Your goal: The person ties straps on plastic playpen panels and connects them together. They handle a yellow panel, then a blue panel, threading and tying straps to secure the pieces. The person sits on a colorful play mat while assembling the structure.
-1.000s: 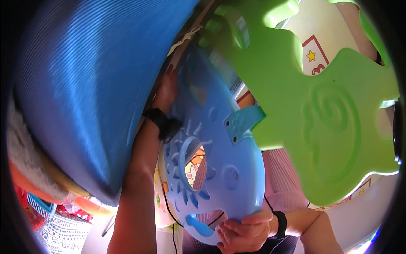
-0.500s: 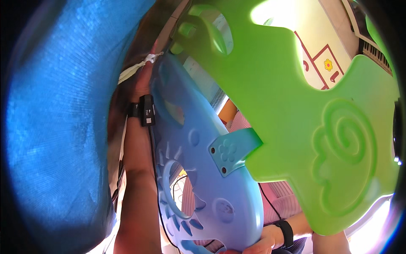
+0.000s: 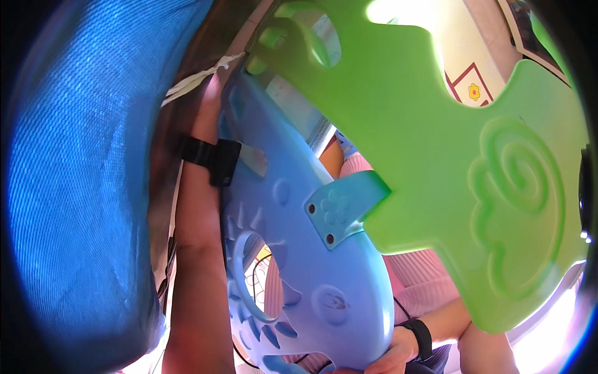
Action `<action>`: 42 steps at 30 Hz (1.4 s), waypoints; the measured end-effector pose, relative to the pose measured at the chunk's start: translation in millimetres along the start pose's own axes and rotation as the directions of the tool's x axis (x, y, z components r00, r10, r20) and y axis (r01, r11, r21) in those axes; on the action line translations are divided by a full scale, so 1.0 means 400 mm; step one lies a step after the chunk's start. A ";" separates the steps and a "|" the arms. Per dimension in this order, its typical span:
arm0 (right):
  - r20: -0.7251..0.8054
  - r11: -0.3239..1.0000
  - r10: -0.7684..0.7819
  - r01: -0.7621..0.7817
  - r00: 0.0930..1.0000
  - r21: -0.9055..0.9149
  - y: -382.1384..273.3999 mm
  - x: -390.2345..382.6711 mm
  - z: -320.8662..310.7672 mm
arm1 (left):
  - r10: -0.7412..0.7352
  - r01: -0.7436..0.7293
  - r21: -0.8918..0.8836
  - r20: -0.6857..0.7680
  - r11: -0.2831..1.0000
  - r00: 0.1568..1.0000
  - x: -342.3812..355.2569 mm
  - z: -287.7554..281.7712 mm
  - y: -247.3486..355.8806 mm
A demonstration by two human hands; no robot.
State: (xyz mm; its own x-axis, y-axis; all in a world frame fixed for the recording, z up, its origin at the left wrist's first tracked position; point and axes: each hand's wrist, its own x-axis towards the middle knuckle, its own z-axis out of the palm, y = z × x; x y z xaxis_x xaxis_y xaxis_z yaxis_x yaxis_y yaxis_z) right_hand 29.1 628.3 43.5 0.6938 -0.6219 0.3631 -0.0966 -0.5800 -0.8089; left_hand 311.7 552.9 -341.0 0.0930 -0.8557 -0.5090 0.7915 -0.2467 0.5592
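Note:
A pale-blue plastic panel point(image 3: 280, 187) with a sun-shaped cutout lies below me, joined by a teal bracket point(image 3: 336, 209) with two fasteners to a large green plastic panel point(image 3: 411, 124) with an embossed swirl. My left hand point(image 3: 210, 93) reaches up along the blue panel's left side, beside a cream strap point(image 3: 190, 84); its fingers are not clear. My right hand point(image 3: 392, 352) grips the lower edge of the blue panel, its fingers partly out of frame.
A large blue textured fabric shape point(image 3: 81, 181) fills the left side, close beside my left arm. A dark-framed object point(image 3: 520, 28) and a patterned pale mat point(image 3: 470, 81) show at the upper right. Black cables run behind the blue panel.
Over the last second my left arm shifted leftward in view and the blue fabric now reaches lower. In the last half second the plastic panels moved slightly upward in view.

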 end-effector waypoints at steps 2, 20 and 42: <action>-0.003 1.000 0.001 -0.001 1.000 -0.001 -0.011 -0.005 0.003 | 0.035 -0.047 0.231 0.054 0.972 0.998 0.005 0.008 0.004; -0.158 0.984 0.149 -0.131 0.976 0.123 0.030 0.084 -0.006 | -0.286 0.289 -0.022 -0.236 0.957 0.929 -0.277 0.303 0.185; -0.157 0.971 0.210 -0.187 0.965 0.151 0.003 0.116 -0.014 | -0.112 0.172 0.032 -0.642 0.985 0.759 -0.213 0.596 0.244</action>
State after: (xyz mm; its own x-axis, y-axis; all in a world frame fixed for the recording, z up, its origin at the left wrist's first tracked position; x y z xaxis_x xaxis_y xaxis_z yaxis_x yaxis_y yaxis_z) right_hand 57.2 595.7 62.1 0.5371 -0.8046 0.2532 -0.1154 -0.3675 -0.9229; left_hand 237.1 493.1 -87.1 0.3698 -0.3301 -0.8685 0.7758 -0.4047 0.4841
